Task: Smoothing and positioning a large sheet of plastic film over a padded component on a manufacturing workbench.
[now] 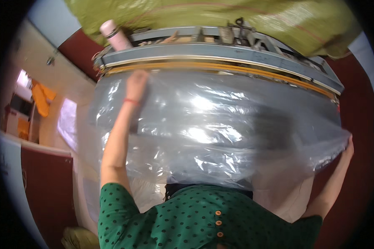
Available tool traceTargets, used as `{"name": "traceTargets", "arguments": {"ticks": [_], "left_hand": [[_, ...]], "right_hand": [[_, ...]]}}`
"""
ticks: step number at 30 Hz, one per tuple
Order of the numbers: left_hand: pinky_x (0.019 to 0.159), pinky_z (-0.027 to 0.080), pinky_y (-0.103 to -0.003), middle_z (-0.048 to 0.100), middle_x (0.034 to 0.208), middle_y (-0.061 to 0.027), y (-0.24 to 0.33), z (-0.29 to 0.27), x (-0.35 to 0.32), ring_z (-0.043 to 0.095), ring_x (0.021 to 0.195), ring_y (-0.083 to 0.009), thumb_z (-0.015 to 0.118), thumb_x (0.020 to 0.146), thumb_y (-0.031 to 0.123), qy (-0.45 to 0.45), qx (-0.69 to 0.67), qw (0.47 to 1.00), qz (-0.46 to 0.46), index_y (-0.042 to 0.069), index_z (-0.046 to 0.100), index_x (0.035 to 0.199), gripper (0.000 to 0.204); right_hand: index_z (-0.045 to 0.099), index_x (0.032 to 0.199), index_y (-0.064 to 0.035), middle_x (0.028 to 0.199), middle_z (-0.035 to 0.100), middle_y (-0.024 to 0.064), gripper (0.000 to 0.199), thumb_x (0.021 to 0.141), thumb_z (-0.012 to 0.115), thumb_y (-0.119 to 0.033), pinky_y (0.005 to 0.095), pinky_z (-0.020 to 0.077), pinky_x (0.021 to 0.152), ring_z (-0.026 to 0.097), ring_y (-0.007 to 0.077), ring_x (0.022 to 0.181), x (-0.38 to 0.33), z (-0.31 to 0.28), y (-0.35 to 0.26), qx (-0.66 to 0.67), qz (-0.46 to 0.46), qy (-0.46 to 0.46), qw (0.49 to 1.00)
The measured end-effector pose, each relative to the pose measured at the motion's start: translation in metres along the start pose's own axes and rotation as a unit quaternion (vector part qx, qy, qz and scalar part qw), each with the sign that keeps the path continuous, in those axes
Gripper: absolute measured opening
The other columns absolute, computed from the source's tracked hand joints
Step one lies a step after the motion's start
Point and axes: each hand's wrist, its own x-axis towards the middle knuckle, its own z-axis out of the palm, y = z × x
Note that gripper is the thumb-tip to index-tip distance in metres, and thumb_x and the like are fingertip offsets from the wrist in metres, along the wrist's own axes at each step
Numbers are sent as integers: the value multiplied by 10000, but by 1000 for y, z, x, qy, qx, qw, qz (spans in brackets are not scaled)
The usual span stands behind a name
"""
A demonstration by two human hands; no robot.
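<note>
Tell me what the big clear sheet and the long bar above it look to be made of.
The clear sheet, held by the left hand and right hand, looks like thin glossy plastic film: see-through, crinkled, with bright glare. The long bar looks like grey-painted metal, rigid and matt, with a yellowish strip beneath it; the strip's material is unclear.

A large clear plastic sheet (pixel 212 133) is stretched wide across the front of a grey machine (pixel 220 52) with a long yellow strip (pixel 237 68) along its edge. The left hand (pixel 136 85), a red thread at its wrist, presses the sheet's upper left part up near that strip. The right hand (pixel 348 149) grips the sheet's far right edge, lower down. A pink bottle (pixel 114 35) lies on the machine's left end, and a green sack (pixel 212 14) rests behind it. The person's green dotted sleeves fill the lower edge.
</note>
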Motion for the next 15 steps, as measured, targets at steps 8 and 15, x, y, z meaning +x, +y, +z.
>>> {"name": "traceTargets", "arguments": {"ticks": [8,15], "left_hand": [[472,318,-199,431,615,43,-96,-43,28,375,535,-53,515,818,187,182,-82,974,-103,77,523,727,143],[465,254,-188,416,587,70,-145,-43,67,327,525,-34,599,803,211,213,-122,963,-112,101,510,652,207]], "right_hand": [[628,880,-48,852,637,98,307,834,471,-308,318,454,746,594,193,786,25,199,99,-453,-463,164,744],[590,784,1,685,603,68,219,767,625,-215,258,436,619,542,122,619,57,244,124,-263,-335,94,900]]}}
